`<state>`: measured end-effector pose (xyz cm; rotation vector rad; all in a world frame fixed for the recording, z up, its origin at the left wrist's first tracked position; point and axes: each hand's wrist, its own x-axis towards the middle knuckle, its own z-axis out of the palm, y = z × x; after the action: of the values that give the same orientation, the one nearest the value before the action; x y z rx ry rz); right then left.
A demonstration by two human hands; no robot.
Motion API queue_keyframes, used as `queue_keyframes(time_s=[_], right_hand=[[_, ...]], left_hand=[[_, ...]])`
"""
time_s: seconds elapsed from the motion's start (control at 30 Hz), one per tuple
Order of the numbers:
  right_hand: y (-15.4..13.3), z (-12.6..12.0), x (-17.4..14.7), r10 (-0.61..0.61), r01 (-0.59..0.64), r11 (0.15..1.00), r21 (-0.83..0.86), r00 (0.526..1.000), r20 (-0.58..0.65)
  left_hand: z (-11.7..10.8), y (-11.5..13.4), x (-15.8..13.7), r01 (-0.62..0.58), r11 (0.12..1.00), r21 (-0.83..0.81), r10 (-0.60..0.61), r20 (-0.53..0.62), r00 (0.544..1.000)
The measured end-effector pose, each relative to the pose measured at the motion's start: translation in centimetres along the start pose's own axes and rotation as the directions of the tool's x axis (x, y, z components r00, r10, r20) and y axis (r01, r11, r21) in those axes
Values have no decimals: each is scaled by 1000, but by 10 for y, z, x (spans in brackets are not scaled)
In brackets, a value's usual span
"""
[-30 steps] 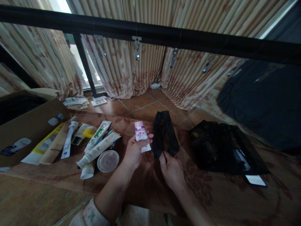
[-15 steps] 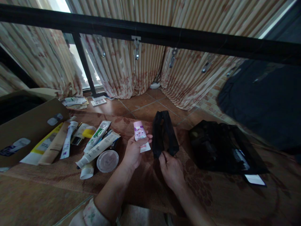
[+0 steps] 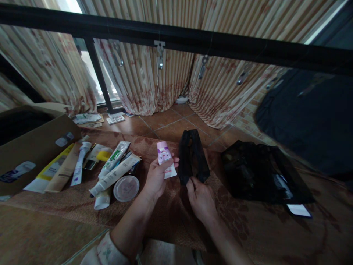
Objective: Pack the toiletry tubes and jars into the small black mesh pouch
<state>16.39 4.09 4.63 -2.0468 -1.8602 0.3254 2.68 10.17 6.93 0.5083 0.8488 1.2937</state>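
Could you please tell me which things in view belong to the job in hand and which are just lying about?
In the job:
- pink-and-white tube, in the left hand
- black bag-like item, held in the right hand
- probably the loose tubes at left

Lying about:
- stacked papers
- printed white card beside them
- white object by the curtains, unclear what

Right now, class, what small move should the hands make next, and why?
Perhaps bring the pink tube closer to the black loop: the left hand holds the tube just beside it, while the right hand grips its near end.
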Motion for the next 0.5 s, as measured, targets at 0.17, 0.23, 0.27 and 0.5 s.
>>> queue_keyframes(time_s=[0.17, 0.23, 0.27, 0.5], right_hand=[[0, 0, 0, -3, 3, 1000, -16, 1000, -2], [0, 0, 0, -5, 5, 1000, -18, 1000, 2], [0, 0, 0, -6, 6, 1000, -18, 1000, 2], [1, 0, 1, -10, 10, 1000, -7, 1000, 6]], left_hand=[[-1, 0, 0, 11, 1000, -11, -11, -2, 1000], [-1, 1, 1, 26, 1000, -15, -26, -9, 1000], [-1, 1, 1, 37, 999, -16, -37, -10, 999], [2, 3, 3, 105, 992, -77, -106, -17, 994]])
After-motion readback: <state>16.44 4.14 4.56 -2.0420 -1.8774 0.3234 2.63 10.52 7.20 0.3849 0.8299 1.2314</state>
